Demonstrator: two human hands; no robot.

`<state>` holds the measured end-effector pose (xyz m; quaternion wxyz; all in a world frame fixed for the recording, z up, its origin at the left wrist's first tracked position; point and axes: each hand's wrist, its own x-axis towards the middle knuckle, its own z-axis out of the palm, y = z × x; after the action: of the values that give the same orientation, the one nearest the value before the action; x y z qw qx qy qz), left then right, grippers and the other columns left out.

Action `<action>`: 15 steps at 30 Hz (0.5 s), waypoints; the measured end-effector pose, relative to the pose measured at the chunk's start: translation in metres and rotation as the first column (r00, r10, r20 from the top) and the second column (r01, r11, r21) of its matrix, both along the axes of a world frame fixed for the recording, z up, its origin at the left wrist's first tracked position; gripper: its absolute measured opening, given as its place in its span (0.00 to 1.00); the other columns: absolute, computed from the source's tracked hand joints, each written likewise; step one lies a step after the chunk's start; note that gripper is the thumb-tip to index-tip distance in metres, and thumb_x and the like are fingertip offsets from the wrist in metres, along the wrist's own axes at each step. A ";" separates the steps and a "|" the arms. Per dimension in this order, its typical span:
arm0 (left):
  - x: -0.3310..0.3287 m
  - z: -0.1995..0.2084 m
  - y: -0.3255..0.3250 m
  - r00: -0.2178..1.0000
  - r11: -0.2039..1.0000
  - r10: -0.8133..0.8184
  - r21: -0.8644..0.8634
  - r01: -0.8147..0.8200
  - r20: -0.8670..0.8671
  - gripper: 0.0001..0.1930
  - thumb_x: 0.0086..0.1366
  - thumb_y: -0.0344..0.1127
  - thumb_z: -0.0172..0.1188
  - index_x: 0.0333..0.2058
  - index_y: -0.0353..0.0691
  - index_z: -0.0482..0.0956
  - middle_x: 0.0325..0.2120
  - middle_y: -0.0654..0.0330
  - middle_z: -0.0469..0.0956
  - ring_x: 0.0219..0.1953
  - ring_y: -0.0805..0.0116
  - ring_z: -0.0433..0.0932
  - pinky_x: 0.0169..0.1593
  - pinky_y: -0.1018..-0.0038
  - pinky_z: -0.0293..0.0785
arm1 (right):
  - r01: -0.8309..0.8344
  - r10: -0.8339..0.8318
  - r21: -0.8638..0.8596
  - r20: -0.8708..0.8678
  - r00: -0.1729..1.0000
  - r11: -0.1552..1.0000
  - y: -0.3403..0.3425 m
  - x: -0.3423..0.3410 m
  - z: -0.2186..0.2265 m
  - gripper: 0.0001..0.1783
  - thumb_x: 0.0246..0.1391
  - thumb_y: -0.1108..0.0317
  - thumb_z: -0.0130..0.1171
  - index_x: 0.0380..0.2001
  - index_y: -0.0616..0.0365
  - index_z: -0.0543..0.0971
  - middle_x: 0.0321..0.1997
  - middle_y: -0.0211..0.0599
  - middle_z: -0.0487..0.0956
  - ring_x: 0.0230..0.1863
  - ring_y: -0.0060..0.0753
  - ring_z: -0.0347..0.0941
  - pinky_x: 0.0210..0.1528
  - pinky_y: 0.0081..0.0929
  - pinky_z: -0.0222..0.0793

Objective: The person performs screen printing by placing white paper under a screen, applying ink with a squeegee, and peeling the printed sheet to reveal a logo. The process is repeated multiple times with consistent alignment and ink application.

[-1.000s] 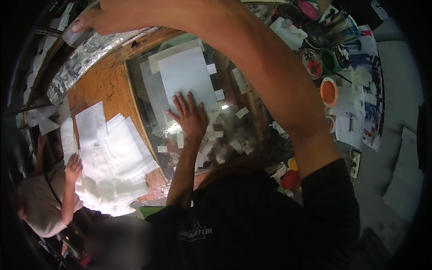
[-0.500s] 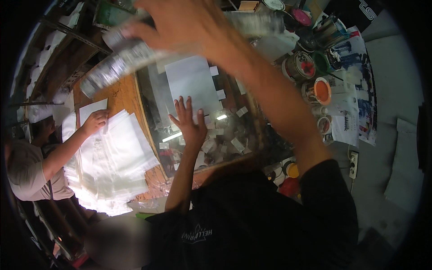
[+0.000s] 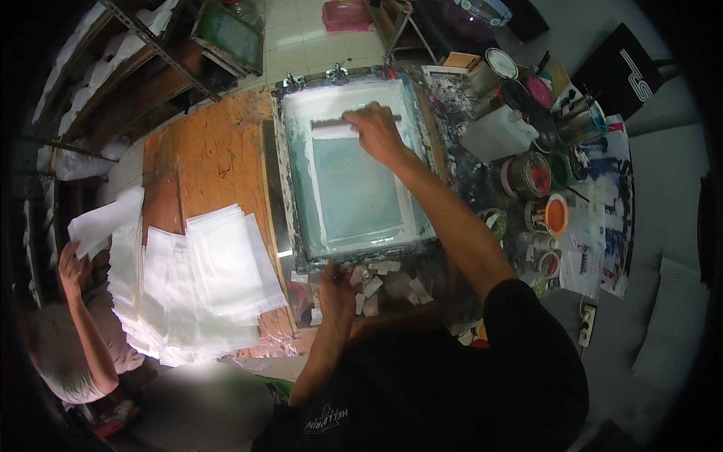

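Note:
A screen-printing frame (image 3: 303, 260) lies flat on the table in front of me, with a blue-green mesh and white ink smeared around it. My right hand (image 3: 374, 134) is closed on a squeegee (image 3: 325, 125), which lies across the far part of the mesh with white ink along its near side. At the frame's near edge is my left hand (image 3: 337, 297), its fingers apart and one fingertip at the rim. Whatever lies under the frame is hidden.
Stacked white sheets (image 3: 233, 264) lie on the wooden board (image 3: 207, 162) to the left. Another person's hand (image 3: 71, 267) holds a white sheet (image 3: 105, 218) there. Clamps (image 3: 337, 72) line the frame's far edge. Ink cans (image 3: 556, 215) and a white jug (image 3: 498, 134) stand at right.
The raised, blurred frame has come down flat, covering the white sheet on the table. My right hand has gone from the frame to the squeegee. My left hand has drawn back toward me.

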<state>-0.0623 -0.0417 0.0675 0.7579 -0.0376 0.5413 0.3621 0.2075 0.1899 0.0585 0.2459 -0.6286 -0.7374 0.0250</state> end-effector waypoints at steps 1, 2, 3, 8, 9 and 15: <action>-0.004 -0.008 -0.002 1.000 1.000 -0.018 0.007 0.018 0.015 0.21 0.72 0.50 0.58 0.57 0.47 0.70 0.48 0.61 0.73 0.59 0.61 0.71 0.64 0.44 0.55 | 0.023 -0.024 0.073 0.022 0.999 0.997 0.019 0.005 -0.008 0.16 0.54 0.77 0.62 0.47 0.52 0.81 0.37 0.40 0.85 0.43 0.50 0.78 0.48 0.48 0.69; -0.008 -0.012 -0.005 0.999 1.000 -0.026 0.015 0.026 0.028 0.21 0.72 0.50 0.58 0.57 0.46 0.71 0.49 0.60 0.73 0.59 0.60 0.71 0.64 0.44 0.56 | 0.024 -0.024 -0.012 0.041 0.999 1.000 0.032 0.003 -0.011 0.16 0.53 0.77 0.62 0.46 0.52 0.82 0.37 0.41 0.85 0.42 0.50 0.79 0.47 0.48 0.70; -0.010 -0.017 -0.006 0.998 0.999 -0.039 0.022 0.038 0.043 0.21 0.72 0.49 0.58 0.57 0.45 0.71 0.50 0.60 0.74 0.60 0.60 0.71 0.63 0.44 0.56 | 0.031 -0.025 -0.097 0.062 0.998 0.995 0.042 0.002 -0.014 0.15 0.52 0.77 0.63 0.45 0.53 0.82 0.37 0.41 0.85 0.42 0.51 0.80 0.45 0.48 0.71; -0.016 -0.003 -0.012 1.000 1.000 -0.013 0.007 0.012 0.017 0.22 0.74 0.47 0.55 0.59 0.41 0.71 0.54 0.55 0.73 0.65 0.57 0.69 0.59 0.48 0.63 | -0.061 0.063 -0.263 -0.001 0.998 0.963 0.041 -0.008 -0.007 0.14 0.52 0.76 0.60 0.43 0.51 0.83 0.36 0.39 0.85 0.41 0.50 0.82 0.44 0.48 0.74; -0.017 -0.003 -0.012 0.999 1.000 -0.025 0.009 0.025 0.022 0.22 0.74 0.47 0.55 0.59 0.40 0.70 0.55 0.54 0.73 0.66 0.56 0.68 0.58 0.49 0.64 | -0.058 0.057 -0.203 -0.009 0.998 0.978 0.029 -0.011 -0.011 0.14 0.51 0.78 0.60 0.42 0.52 0.83 0.36 0.41 0.85 0.40 0.51 0.81 0.42 0.49 0.74; -0.023 -0.025 -0.011 0.995 0.998 -0.008 0.068 0.001 0.096 0.19 0.74 0.46 0.54 0.55 0.40 0.71 0.53 0.54 0.73 0.63 0.55 0.70 0.58 0.53 0.66 | -0.001 0.014 -0.199 0.064 0.998 0.980 -0.082 -0.054 -0.015 0.22 0.48 0.80 0.58 0.47 0.51 0.83 0.41 0.43 0.84 0.43 0.49 0.79 0.46 0.48 0.69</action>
<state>-0.0849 -0.0527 0.0428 0.7849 -0.0279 0.4914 0.3764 0.1538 0.1077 0.0433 0.1574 -0.6477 -0.7413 0.0790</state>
